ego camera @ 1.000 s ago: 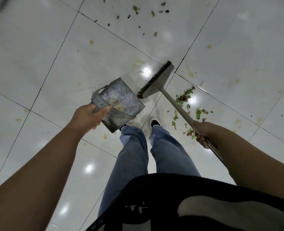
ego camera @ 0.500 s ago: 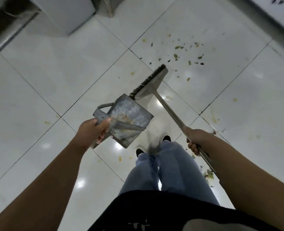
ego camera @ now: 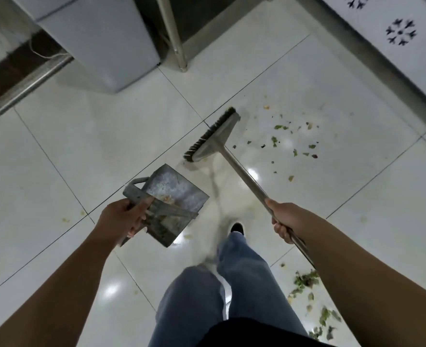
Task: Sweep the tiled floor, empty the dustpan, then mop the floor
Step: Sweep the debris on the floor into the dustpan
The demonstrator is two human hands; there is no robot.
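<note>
Grey metal dustpan, stained, gripped by left hand fingers; right hand clasps broom handle.

dustpan left of broom | scraps right of broom

A grey cabinet stands at eleven o'clock, a metal table leg at twelve, a snowflake-patterned white panel at two.
</note>
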